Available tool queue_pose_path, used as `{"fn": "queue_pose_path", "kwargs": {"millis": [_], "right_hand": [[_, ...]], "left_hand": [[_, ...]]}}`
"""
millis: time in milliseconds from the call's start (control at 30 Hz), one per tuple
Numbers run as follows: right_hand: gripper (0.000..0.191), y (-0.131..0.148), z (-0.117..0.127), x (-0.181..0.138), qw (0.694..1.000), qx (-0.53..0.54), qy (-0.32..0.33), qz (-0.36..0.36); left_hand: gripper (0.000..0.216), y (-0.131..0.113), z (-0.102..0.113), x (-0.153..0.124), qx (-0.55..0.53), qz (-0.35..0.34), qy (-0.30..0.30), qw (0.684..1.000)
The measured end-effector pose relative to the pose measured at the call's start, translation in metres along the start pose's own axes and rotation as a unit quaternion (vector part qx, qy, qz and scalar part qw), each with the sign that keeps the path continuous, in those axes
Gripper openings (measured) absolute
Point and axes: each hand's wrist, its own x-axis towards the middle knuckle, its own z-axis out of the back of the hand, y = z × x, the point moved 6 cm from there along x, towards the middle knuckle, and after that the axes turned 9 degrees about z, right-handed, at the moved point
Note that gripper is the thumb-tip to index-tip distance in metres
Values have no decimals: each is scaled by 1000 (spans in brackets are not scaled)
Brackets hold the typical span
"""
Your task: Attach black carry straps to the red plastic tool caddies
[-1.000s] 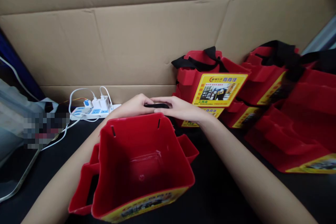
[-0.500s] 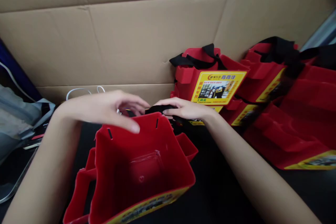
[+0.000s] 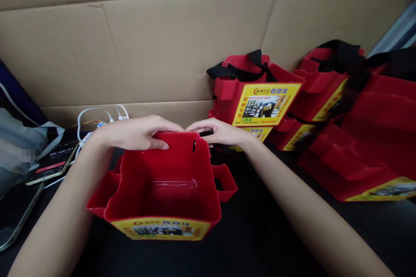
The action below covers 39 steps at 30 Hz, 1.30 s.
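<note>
A red plastic tool box [image 3: 169,169] with side loops and a yellow label on its near face sits in front of me, open at the top. My left hand [image 3: 146,133] grips its far wall, thumb inside and fingers hidden behind. At the far right corner, my right hand [image 3: 217,132] is closed on a black strap [image 3: 206,134], which shows only as a small dark piece behind the wall. One slot [image 3: 194,145] is visible near that corner; the left part of the wall is covered by my left hand.
Red tool boxes with black straps [image 3: 256,67] stand stacked at the right, against a cardboard wall [image 3: 162,52]. On the left lie a phone [image 3: 55,162], white cables [image 3: 79,117] and a grey plastic bag [image 3: 19,138]. The tabletop [image 3: 260,233] is black.
My left hand has come down from above the box onto its far wall. The box has turned, so its label faces me more squarely. My right hand stays at the strap.
</note>
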Motion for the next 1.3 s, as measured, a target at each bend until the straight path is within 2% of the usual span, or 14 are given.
{"fn": "queue_pose_path", "kwargs": {"millis": [133,267,467,767,867,1000,1167,1300], "right_hand": [[29,-8,8,-3,999,-15,-24,-18],[28,-14,14,-6,1000,-4,-27,-6],[28,-21,6,-1,1000,12,-21,-1],[25,-8,-2,3,999,34,-20,31],[28,-2,-9,2,997,68,13,27],[28,0,-10,-4,992,114,49,-17],[24,9,-5,-6,996,36,81,6],[24,11,-4,-2,997,-30,64,26]], "left_hand": [[55,0,-2,0,-32,7,19,999],[53,2,-1,1,-32,6,20,999],[54,0,-2,0,-18,6,23,1000],[52,0,-2,0,-13,1,30,999],[56,-2,0,0,30,-22,10,999],[64,-6,4,-1,95,-43,-48,993],[59,-13,4,-4,154,-53,-103,981],[56,-13,1,-6,168,-54,-115,978]]}}
